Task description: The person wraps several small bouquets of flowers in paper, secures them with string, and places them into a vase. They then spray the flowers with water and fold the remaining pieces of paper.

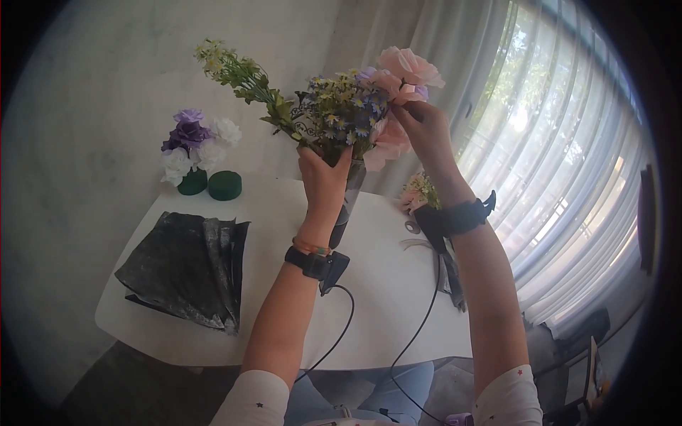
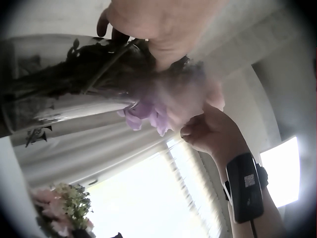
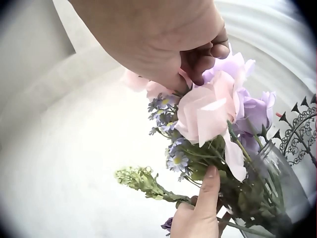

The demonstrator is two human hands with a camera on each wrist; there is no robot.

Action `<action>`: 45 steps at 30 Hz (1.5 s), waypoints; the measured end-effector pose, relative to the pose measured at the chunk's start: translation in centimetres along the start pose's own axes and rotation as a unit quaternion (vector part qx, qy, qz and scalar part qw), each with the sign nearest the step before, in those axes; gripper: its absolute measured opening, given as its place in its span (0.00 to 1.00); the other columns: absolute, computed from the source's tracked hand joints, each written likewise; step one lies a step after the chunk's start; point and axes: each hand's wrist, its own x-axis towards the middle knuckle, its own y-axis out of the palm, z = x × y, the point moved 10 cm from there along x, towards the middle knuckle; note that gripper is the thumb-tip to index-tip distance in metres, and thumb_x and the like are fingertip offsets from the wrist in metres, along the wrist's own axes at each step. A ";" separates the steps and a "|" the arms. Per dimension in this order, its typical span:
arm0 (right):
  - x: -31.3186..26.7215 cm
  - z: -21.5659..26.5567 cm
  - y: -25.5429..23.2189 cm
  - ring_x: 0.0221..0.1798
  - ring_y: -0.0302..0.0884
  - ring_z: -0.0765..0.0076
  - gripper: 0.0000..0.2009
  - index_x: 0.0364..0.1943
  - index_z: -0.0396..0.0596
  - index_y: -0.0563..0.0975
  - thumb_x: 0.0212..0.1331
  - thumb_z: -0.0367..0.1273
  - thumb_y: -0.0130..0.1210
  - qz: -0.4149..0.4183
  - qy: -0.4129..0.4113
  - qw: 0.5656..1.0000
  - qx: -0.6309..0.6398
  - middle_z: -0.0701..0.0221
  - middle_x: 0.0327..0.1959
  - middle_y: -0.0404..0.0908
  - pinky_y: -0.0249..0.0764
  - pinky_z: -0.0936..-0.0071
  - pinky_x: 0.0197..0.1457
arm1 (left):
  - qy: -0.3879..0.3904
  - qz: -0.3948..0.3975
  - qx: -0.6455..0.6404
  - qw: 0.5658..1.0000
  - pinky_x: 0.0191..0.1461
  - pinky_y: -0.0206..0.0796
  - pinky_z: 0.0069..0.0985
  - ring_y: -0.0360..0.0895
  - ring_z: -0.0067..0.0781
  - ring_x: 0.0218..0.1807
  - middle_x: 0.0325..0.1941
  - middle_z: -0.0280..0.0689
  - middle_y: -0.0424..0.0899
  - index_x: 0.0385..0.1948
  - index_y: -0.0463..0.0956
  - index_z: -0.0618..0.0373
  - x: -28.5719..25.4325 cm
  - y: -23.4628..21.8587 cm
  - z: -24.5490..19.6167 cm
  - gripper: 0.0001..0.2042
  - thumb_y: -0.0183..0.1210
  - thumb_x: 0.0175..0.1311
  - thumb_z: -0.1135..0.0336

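Purple and white flowers (image 1: 190,138), green foam blocks (image 1: 225,185) and folded dark sheets (image 1: 188,266) sit to the left, and the two forearms cross in front of the glass vase (image 1: 353,186), partly blocking it. The vase stands upright over the white counter (image 1: 284,334), its bouquet (image 1: 341,110) fanning upward, the left hand's (image 1: 325,181) fingers curled round the stems at the rim, the right hand's (image 1: 426,131) fingers pinching among pink roses (image 1: 408,67); beyond are a grey wall and a sheer-curtained window (image 1: 568,156).
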 end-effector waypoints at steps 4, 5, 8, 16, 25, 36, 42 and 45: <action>-0.1 -1.0 1.3 0.29 0.76 0.80 0.12 0.37 0.35 0.80 0.53 0.31 0.58 -0.006 0.059 0.993 0.103 0.67 0.26 0.82 0.72 0.79 0.37 | 0.003 -0.002 0.006 1.000 0.50 0.61 0.36 0.68 0.45 0.43 0.40 0.48 0.68 0.39 0.61 0.69 0.0 0.1 0.2 0.25 0.64 0.56 0.57; -0.3 -1.1 1.6 0.29 0.76 0.80 0.12 0.37 0.35 0.80 0.53 0.31 0.58 -0.006 0.059 0.993 0.104 0.67 0.26 0.82 0.72 0.79 0.37 | 0.009 -0.005 0.003 1.000 0.50 0.61 0.36 0.68 0.45 0.44 0.41 0.48 0.69 0.40 0.61 0.69 0.1 0.1 0.3 0.24 0.64 0.56 0.58; -0.8 -2.3 2.9 0.30 0.76 0.81 0.10 0.34 0.34 0.80 0.51 0.29 0.58 0.016 0.084 0.988 0.128 0.67 0.26 0.83 0.72 0.79 0.36 | 0.004 -0.008 0.003 1.000 0.51 0.61 0.37 0.69 0.46 0.45 0.42 0.49 0.70 0.41 0.62 0.70 0.1 0.2 0.5 0.24 0.63 0.57 0.60; -0.4 -3.3 4.4 0.28 0.77 0.75 0.10 0.33 0.35 0.79 0.47 0.27 0.56 0.048 0.061 0.995 0.058 0.64 0.25 0.82 0.72 0.74 0.36 | 0.004 -0.001 -0.014 1.000 0.52 0.61 0.38 0.69 0.47 0.46 0.43 0.49 0.70 0.44 0.61 0.71 0.2 0.0 0.2 0.24 0.63 0.57 0.61; -3.4 2.5 -1.4 0.36 0.75 0.73 0.16 0.46 0.38 0.74 0.55 0.31 0.57 -0.011 -0.003 0.995 -0.098 0.64 0.35 0.78 0.71 0.73 0.40 | 0.086 -0.132 -0.100 0.982 0.32 0.58 0.27 0.60 0.28 0.24 0.23 0.35 0.64 0.28 0.60 0.63 0.1 -4.3 -4.2 0.15 0.49 0.69 0.61; -7.0 8.8 -5.4 0.24 0.71 0.79 0.09 0.38 0.39 0.71 0.68 0.33 0.46 -0.039 -0.016 0.964 0.262 0.70 0.32 0.75 0.67 0.82 0.26 | 0.193 0.325 -0.113 0.919 0.27 0.57 0.31 0.62 0.35 0.21 0.17 0.42 0.65 0.24 0.69 0.65 -4.7 2.9 -13.3 0.19 0.47 0.70 0.57; -7.8 8.0 -8.1 0.24 0.69 0.82 0.09 0.41 0.39 0.73 0.67 0.31 0.48 -0.102 -0.018 0.971 0.215 0.72 0.31 0.76 0.65 0.83 0.24 | 0.116 0.365 0.080 0.920 0.32 0.64 0.35 0.69 0.47 0.24 0.19 0.42 0.69 0.24 0.68 0.63 -4.3 3.8 -9.8 0.24 0.47 0.66 0.46; -8.0 7.5 -8.7 0.29 0.76 0.76 0.10 0.42 0.40 0.71 0.66 0.33 0.46 -0.088 -0.022 0.977 0.195 0.66 0.33 0.78 0.65 0.82 0.24 | 0.028 0.406 0.218 0.887 0.36 0.68 0.35 0.74 0.50 0.27 0.23 0.43 0.72 0.28 0.69 0.62 -4.3 3.5 -5.8 0.24 0.51 0.63 0.43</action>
